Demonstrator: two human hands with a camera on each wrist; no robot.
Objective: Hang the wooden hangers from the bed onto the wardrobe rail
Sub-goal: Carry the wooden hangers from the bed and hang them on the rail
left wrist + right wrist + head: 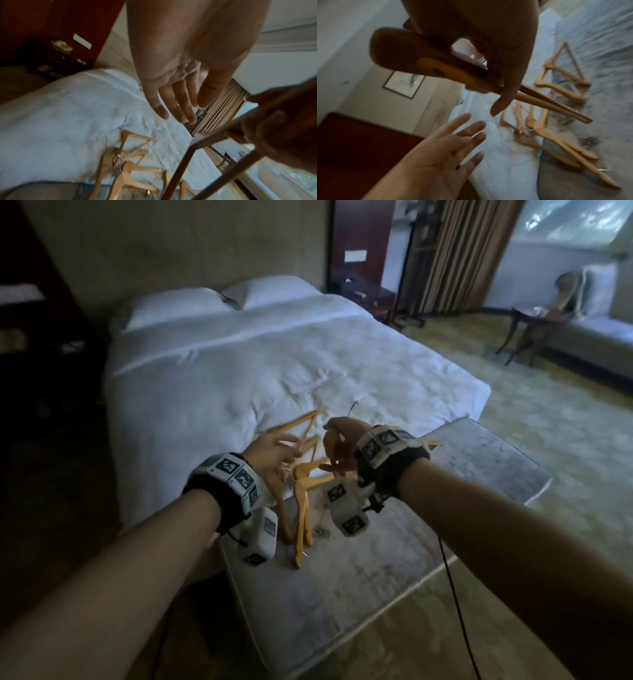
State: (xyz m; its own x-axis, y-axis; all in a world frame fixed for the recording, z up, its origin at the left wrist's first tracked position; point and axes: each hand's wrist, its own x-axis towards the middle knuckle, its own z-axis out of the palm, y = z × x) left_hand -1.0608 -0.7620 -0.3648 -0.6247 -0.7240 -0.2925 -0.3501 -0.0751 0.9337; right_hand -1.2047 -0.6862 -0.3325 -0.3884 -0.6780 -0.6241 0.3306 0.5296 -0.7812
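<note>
Location: at the foot of the white-quilted bed (260,364), a pile of light-brown wooden hangers with metal hooks (301,494) is lying across the quilt edge and the grey upholstered bench (394,577) touching it.
Right hand: the right hand (342,446) is gripping one light wooden hanger with a thin lower bar (530,94), lifted clear of the pile; the fingers (503,100) are curling round the wooden shoulder near its neck.
Left hand: the left hand (270,450) is hovering just above the pile, fingers (173,108) straight and spread, holding nothing.
Task progress: judged early; most hangers are lying unhung, and no wardrobe rail is showing clearly in any view.
Handling, judged: each hanger is looking stiff, light and smooth-finished, so slipping is possible; the hooks are crossing one another and are likely to be snagging on lifting.
Grasp point, judged: the neck below the hook, or the hook itself, is offering the best hold for presenting to a rail.
Markings: black-and-white square pattern tags are showing on the wrist-worn camera bands (383,446); no brand or readable writing is showing on the hangers.
</note>
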